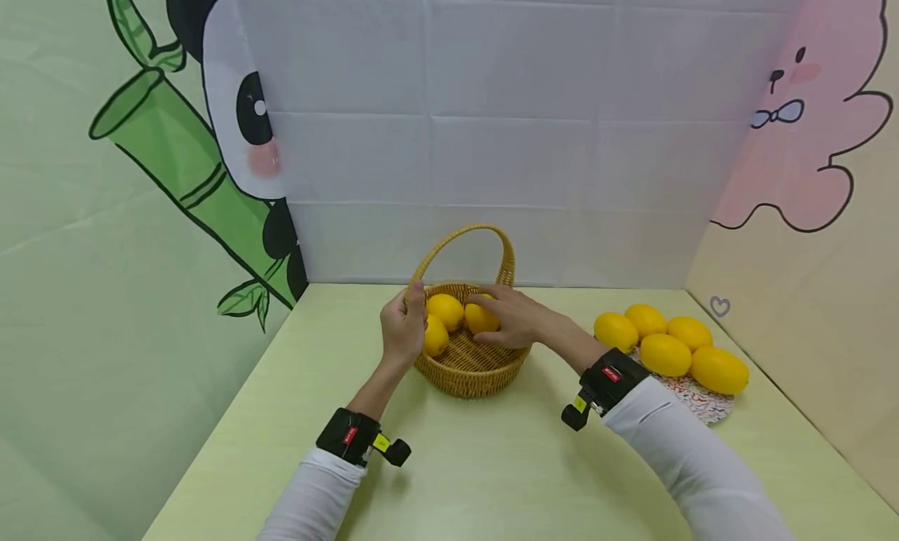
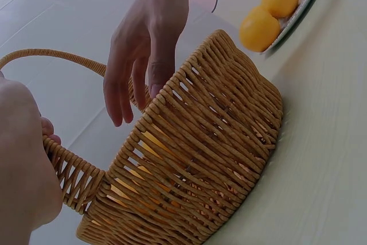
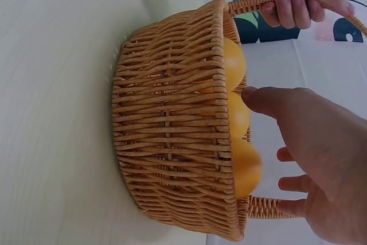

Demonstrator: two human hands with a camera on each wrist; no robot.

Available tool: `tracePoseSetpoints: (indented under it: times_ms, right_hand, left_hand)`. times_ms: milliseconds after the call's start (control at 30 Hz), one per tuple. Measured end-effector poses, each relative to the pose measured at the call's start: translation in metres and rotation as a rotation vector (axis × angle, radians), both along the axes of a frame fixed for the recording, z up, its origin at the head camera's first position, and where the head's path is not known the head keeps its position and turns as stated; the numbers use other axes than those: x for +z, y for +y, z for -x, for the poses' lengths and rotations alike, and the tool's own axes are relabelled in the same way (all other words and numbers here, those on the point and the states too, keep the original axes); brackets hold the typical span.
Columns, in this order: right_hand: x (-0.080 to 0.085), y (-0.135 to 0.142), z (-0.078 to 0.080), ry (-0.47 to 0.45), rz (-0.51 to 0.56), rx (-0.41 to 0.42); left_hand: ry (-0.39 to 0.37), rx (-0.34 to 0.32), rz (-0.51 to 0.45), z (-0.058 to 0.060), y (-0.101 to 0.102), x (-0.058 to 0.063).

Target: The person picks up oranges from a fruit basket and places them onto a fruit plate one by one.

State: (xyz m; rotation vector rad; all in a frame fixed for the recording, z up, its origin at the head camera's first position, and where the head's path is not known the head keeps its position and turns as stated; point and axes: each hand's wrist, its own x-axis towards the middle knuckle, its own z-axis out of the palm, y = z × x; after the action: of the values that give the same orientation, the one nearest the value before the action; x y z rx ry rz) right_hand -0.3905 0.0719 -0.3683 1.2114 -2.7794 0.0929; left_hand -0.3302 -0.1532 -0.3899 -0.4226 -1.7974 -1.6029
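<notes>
A brown wicker basket (image 1: 472,382) with a tall arched handle (image 1: 460,234) stands on the table. My left hand (image 1: 404,329) grips the left side of that handle, its fingers curled around it in the right wrist view. Inside the basket are three yellow lemons: one at the back (image 1: 444,310), one at the left (image 1: 435,336) and one at the right (image 1: 481,316). Over the right lemon reaches my right hand (image 1: 516,319), partly covering it. In the right wrist view its thumb and fingers are spread, with a gap between them and the lemons (image 3: 246,167).
To the right, a round patterned plate (image 1: 711,403) bears several more lemons (image 1: 665,355), partly behind my right forearm. A white backdrop (image 1: 506,158) rises behind the table (image 1: 492,471), with cartoon-printed walls at both sides.
</notes>
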Motion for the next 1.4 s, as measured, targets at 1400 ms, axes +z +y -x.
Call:
tracePoseSetpoints:
  times_ms: [1400]
  right_hand:
    - [-0.035, -0.03, 0.038, 0.234, -0.267, -0.065]
  left_hand:
    - [0.001, 0.003, -0.002, -0.002, 0.0, 0.002]
